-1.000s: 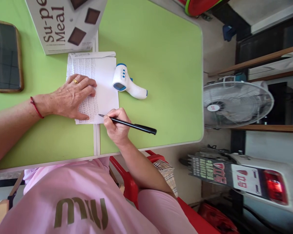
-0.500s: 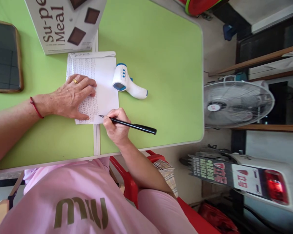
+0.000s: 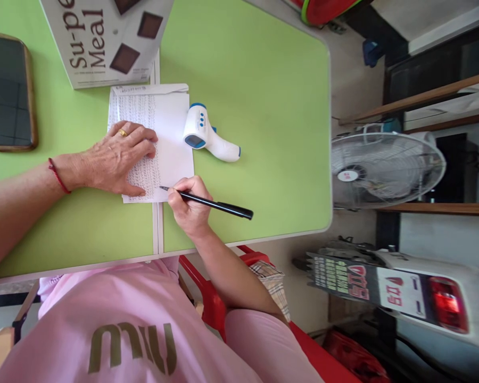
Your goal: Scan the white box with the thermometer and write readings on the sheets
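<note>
The right hand [image 3: 189, 207] is closed around a black pen [image 3: 211, 202], pinching it near the tip between thumb and fingers. The pen's point touches the near right corner of a sheet of paper [image 3: 171, 133], and its capped end sticks out to the right over the table. The left hand [image 3: 117, 158] lies flat and open on the same sheet, palm down, fingers spread over the lines of handwriting; it grips nothing, only presses the paper against the table. A gold ring [image 3: 122, 133] sits on one finger and a red string [image 3: 58, 175] circles the wrist.

The paper lies on a light green table [image 3: 263, 80], across the seam between its two halves. Handwriting fills the left part of the sheet; the right part is blank. Just beside the paper's right edge lies a white and blue thermometer gun [image 3: 207, 135], on its side. A grey box [image 3: 107, 40] printed with dark squares lies at the paper's far edge. A dark tablet [image 3: 8, 90] in a brown frame lies well to the left. Off the table, to the right, stands a fan [image 3: 387, 167].
</note>
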Action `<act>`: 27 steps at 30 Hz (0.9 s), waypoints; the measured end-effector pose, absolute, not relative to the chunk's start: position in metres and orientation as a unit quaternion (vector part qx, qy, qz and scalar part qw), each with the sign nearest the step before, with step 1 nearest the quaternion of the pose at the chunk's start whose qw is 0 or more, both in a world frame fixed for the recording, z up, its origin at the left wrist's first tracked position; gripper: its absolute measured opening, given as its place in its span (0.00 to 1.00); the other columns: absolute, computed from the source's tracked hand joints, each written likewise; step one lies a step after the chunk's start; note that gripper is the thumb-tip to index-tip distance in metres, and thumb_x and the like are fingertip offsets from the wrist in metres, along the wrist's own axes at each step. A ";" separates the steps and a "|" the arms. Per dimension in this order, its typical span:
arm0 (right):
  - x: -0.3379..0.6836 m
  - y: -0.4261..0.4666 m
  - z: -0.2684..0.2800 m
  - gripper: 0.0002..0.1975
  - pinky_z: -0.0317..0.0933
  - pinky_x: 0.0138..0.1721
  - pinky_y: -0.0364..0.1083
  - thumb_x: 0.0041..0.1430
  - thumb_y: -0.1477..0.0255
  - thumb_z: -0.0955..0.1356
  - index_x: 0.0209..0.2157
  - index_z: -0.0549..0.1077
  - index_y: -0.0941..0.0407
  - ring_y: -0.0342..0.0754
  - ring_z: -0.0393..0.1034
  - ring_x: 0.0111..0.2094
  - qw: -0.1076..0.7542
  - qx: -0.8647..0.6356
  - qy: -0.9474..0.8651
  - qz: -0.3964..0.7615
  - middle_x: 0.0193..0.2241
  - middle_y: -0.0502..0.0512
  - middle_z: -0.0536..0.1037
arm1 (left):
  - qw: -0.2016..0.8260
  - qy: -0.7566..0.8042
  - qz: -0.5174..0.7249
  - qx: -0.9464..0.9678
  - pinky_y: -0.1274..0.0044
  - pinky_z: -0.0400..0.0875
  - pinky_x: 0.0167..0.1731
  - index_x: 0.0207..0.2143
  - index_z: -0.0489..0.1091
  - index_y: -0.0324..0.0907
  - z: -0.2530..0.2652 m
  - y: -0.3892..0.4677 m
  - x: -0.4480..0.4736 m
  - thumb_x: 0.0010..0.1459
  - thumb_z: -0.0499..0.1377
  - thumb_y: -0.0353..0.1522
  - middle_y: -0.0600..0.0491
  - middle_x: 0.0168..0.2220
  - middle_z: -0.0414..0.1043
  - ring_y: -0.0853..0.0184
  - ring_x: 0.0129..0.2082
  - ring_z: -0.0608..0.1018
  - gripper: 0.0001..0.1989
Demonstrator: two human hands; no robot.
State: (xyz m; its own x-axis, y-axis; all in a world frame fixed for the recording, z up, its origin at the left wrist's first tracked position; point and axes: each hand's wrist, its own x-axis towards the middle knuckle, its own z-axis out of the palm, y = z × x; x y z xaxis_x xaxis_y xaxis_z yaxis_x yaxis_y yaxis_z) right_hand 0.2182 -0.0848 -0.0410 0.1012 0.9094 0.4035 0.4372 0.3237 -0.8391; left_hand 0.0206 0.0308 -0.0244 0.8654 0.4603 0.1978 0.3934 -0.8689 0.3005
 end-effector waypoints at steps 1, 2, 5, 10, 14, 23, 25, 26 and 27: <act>0.218 -0.085 -0.041 0.09 0.57 0.24 0.41 0.56 0.75 0.67 0.28 0.61 0.52 0.38 0.59 0.20 0.514 -0.535 -0.630 0.228 0.21 0.41 0.66 | 0.129 0.223 0.134 0.957 0.54 0.58 0.59 0.48 0.64 0.37 -0.025 0.031 0.021 0.44 0.72 0.43 0.39 0.59 0.63 0.45 0.57 0.66 0.34; 0.218 -0.085 -0.041 0.09 0.57 0.24 0.41 0.56 0.75 0.67 0.28 0.61 0.52 0.38 0.59 0.20 0.513 -0.536 -0.631 0.227 0.21 0.41 0.66 | 0.130 0.222 0.134 0.957 0.53 0.58 0.59 0.48 0.64 0.37 -0.026 0.031 0.021 0.44 0.72 0.43 0.39 0.59 0.63 0.45 0.57 0.66 0.34; 0.219 -0.085 -0.040 0.08 0.57 0.24 0.41 0.56 0.74 0.66 0.28 0.60 0.52 0.38 0.59 0.20 0.507 -0.536 -0.634 0.231 0.20 0.41 0.66 | 0.128 0.220 0.136 0.958 0.54 0.59 0.59 0.48 0.64 0.39 -0.027 0.032 0.021 0.44 0.72 0.45 0.40 0.59 0.63 0.45 0.57 0.66 0.34; 0.219 -0.085 -0.041 0.08 0.57 0.24 0.41 0.56 0.75 0.67 0.28 0.61 0.52 0.38 0.60 0.20 0.513 -0.532 -0.631 0.237 0.21 0.42 0.66 | 0.128 0.226 0.122 0.958 0.54 0.60 0.59 0.48 0.63 0.39 -0.025 0.032 0.021 0.44 0.72 0.45 0.41 0.59 0.62 0.46 0.57 0.66 0.34; 0.220 -0.086 -0.043 0.08 0.58 0.25 0.42 0.57 0.73 0.67 0.28 0.61 0.52 0.39 0.60 0.21 0.518 -0.538 -0.620 0.240 0.21 0.42 0.66 | 0.121 0.225 0.126 0.958 0.55 0.59 0.59 0.48 0.63 0.38 -0.025 0.032 0.022 0.42 0.74 0.44 0.41 0.58 0.63 0.46 0.57 0.66 0.36; 0.220 -0.088 -0.043 0.08 0.60 0.25 0.43 0.61 0.68 0.66 0.32 0.62 0.52 0.39 0.61 0.22 0.551 -0.531 -0.605 0.221 0.24 0.44 0.67 | 0.131 0.217 0.143 0.957 0.54 0.56 0.60 0.48 0.64 0.37 -0.026 0.032 0.019 0.45 0.71 0.44 0.40 0.58 0.63 0.47 0.57 0.66 0.33; 0.221 -0.089 -0.043 0.07 0.59 0.24 0.42 0.62 0.66 0.66 0.33 0.63 0.52 0.39 0.62 0.22 0.550 -0.541 -0.604 0.200 0.24 0.44 0.68 | 0.105 0.219 0.144 0.959 0.53 0.55 0.61 0.48 0.64 0.36 -0.026 0.032 0.019 0.44 0.71 0.45 0.41 0.58 0.63 0.48 0.55 0.68 0.34; 0.221 -0.090 -0.042 0.06 0.59 0.24 0.42 0.62 0.66 0.66 0.35 0.64 0.52 0.39 0.62 0.22 0.547 -0.549 -0.603 0.190 0.25 0.45 0.69 | 0.095 0.219 0.144 0.960 0.53 0.54 0.61 0.48 0.64 0.36 -0.025 0.032 0.019 0.43 0.71 0.45 0.41 0.58 0.63 0.48 0.55 0.68 0.35; 0.222 -0.091 -0.041 0.06 0.60 0.24 0.42 0.62 0.66 0.66 0.36 0.65 0.52 0.39 0.63 0.23 0.541 -0.556 -0.605 0.180 0.26 0.45 0.69 | 0.090 0.218 0.142 0.961 0.52 0.53 0.61 0.49 0.64 0.36 -0.026 0.032 0.019 0.44 0.70 0.45 0.41 0.58 0.63 0.49 0.55 0.69 0.35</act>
